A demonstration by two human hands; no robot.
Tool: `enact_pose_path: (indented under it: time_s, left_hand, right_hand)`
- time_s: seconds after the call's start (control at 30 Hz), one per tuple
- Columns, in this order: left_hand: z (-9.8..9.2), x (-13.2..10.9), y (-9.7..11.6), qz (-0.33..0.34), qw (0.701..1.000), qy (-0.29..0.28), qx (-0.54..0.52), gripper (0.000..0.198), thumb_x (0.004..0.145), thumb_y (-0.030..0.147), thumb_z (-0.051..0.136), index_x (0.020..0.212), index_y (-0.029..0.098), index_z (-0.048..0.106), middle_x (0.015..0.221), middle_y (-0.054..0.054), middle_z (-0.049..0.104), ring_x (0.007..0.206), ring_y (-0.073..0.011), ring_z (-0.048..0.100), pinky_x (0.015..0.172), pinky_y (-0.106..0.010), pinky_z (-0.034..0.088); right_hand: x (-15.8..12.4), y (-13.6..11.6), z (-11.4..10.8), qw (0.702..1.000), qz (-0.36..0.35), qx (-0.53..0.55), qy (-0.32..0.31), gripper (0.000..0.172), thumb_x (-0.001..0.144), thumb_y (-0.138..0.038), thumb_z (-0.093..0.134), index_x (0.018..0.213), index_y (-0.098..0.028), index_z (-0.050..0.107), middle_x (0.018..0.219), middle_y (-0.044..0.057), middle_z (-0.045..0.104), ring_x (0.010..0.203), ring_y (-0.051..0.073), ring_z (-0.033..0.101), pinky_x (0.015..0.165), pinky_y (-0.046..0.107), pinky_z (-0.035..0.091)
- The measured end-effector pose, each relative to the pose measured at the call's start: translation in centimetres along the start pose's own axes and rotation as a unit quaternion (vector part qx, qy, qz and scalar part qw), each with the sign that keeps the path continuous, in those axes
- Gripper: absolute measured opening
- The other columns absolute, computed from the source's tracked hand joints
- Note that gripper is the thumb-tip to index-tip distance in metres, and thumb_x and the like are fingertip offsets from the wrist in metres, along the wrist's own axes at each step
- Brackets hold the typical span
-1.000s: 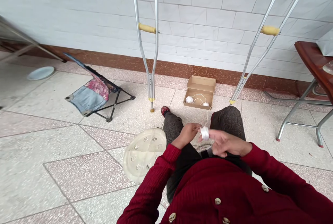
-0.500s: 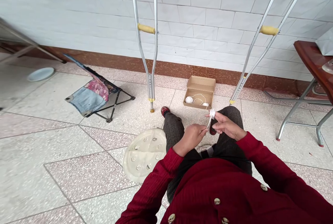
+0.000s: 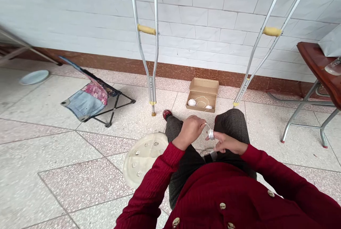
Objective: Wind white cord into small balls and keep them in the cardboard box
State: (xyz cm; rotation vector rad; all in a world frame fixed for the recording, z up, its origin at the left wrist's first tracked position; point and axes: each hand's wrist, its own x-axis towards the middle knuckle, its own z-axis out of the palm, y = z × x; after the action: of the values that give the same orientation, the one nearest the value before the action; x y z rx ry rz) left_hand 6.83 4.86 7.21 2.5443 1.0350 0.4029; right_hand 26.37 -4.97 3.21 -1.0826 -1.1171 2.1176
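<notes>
From the head view, the left hand (image 3: 189, 132) was bent at the wrist, its fingers curled downward, with any grip hidden, and a white thread (image 3: 206, 126) led toward them. The right hand (image 3: 226, 143) reached in from the side, fingers nearly straight, pinching a small white thread bundle (image 3: 210, 134) above the dark trousers (image 3: 231, 126). Farther ahead on the floor, a cardboard box (image 3: 203, 94) held a thread ball (image 3: 192, 102).
</notes>
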Motion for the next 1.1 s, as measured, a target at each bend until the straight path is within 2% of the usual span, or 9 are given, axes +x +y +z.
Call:
enact_pose_path:
  time_s: [0.13, 0.3, 0.43, 0.53, 0.7, 0.8, 0.87, 1.0, 1.1]
  left_hand:
    - [1.8, -1.7, 1.5, -0.028, 0.998, -0.008, -0.047, 0.033, 0.094, 0.032, 0.044, 0.078, 0.017, 0.068, 0.073, -0.006, 0.066, 0.074, -0.0179, 0.058, 0.072, -0.027, 0.039]
    - [4.2, -2.7, 0.5, -0.076, 0.972, -0.070, -0.212, 0.034, 0.093, 0.029, 0.045, 0.072, 0.014, 0.067, 0.064, 0.000, 0.063, 0.061, -0.0126, 0.054, 0.062, -0.022, 0.037]
    - [3.5, -1.4, -1.5, -0.074, 0.969, -0.053, -0.232, 0.032, 0.092, 0.026, 0.046, 0.071, 0.012, 0.066, 0.064, 0.001, 0.061, 0.062, -0.0123, 0.053, 0.061, -0.021, 0.036]
    - [1.6, -0.1, -2.1, -0.043, 0.984, -0.019, -0.170, 0.032, 0.093, 0.027, 0.047, 0.072, 0.014, 0.067, 0.068, -0.001, 0.063, 0.067, -0.0137, 0.055, 0.066, -0.023, 0.038]
    - [0.1, 0.0, -0.2, -0.009, 0.999, 0.000, -0.050, 0.029, 0.093, 0.028, 0.048, 0.076, 0.017, 0.068, 0.073, -0.005, 0.065, 0.076, -0.0176, 0.058, 0.073, -0.026, 0.038]
    - [1.3, -1.2, 1.4, 0.006, 0.999, -0.016, -0.047, 0.030, 0.094, 0.030, 0.046, 0.078, 0.018, 0.068, 0.071, -0.005, 0.064, 0.073, -0.0175, 0.058, 0.071, -0.027, 0.038]
    - [2.6, -2.2, 1.7, -0.005, 0.997, -0.025, -0.072, 0.032, 0.095, 0.031, 0.044, 0.079, 0.017, 0.067, 0.070, -0.004, 0.064, 0.071, -0.0168, 0.057, 0.069, -0.026, 0.038]
    - [4.7, -3.2, 0.4, -0.073, 0.978, -0.059, -0.185, 0.037, 0.095, 0.032, 0.041, 0.073, 0.015, 0.066, 0.067, -0.002, 0.064, 0.063, -0.0132, 0.056, 0.064, -0.023, 0.038]
    - [4.8, -2.6, -1.2, -0.092, 0.965, -0.082, -0.232, 0.038, 0.094, 0.033, 0.043, 0.071, 0.013, 0.066, 0.065, 0.000, 0.064, 0.062, -0.0125, 0.055, 0.062, -0.021, 0.037]
  right_hand:
    - [1.4, -2.3, -1.8, 0.993, -0.074, 0.030, 0.084, 0.065, 0.069, -0.015, 0.070, 0.129, -0.030, 0.049, 0.129, 0.006, 0.049, 0.050, 0.000, 0.041, 0.042, 0.018, 0.030]
    - [-0.5, -5.9, 0.5, 0.987, -0.129, 0.098, -0.005, 0.074, 0.073, -0.016, 0.070, 0.137, -0.035, 0.040, 0.139, 0.008, 0.042, 0.051, 0.001, 0.040, 0.042, 0.019, 0.026]
    - [-2.3, -4.4, 3.2, 0.986, -0.063, 0.113, -0.110, 0.075, 0.072, -0.018, 0.073, 0.137, -0.033, 0.039, 0.135, 0.010, 0.045, 0.051, 0.001, 0.040, 0.041, 0.018, 0.027]
    - [-2.4, -1.6, 3.2, 0.989, -0.013, 0.078, -0.124, 0.070, 0.069, -0.018, 0.076, 0.131, -0.030, 0.045, 0.129, 0.008, 0.048, 0.055, 0.002, 0.045, 0.043, 0.017, 0.032]
    - [0.0, 1.1, 0.0, 1.000, 0.021, -0.001, -0.002, 0.064, 0.066, -0.017, 0.076, 0.125, -0.025, 0.050, 0.105, 0.002, 0.057, 0.050, 0.002, 0.045, 0.045, 0.018, 0.036]
    - [1.3, -0.3, -1.7, 0.996, -0.024, 0.000, 0.088, 0.064, 0.068, -0.016, 0.072, 0.127, -0.025, 0.049, 0.098, 0.001, 0.059, 0.051, 0.004, 0.044, 0.047, 0.019, 0.036]
    - [1.4, -2.0, -1.9, 0.991, -0.077, 0.033, 0.103, 0.067, 0.068, -0.015, 0.072, 0.129, -0.028, 0.047, 0.109, 0.003, 0.057, 0.056, 0.005, 0.045, 0.051, 0.020, 0.037]
    - [0.2, -4.7, -0.2, 0.984, -0.141, 0.105, 0.030, 0.073, 0.069, -0.016, 0.072, 0.134, -0.034, 0.043, 0.128, 0.005, 0.048, 0.061, 0.005, 0.042, 0.051, 0.020, 0.035]
    - [-1.4, -4.6, 1.7, 0.985, -0.106, 0.121, -0.069, 0.073, 0.070, -0.020, 0.073, 0.135, -0.031, 0.041, 0.119, 0.006, 0.053, 0.056, 0.004, 0.036, 0.046, 0.019, 0.027]
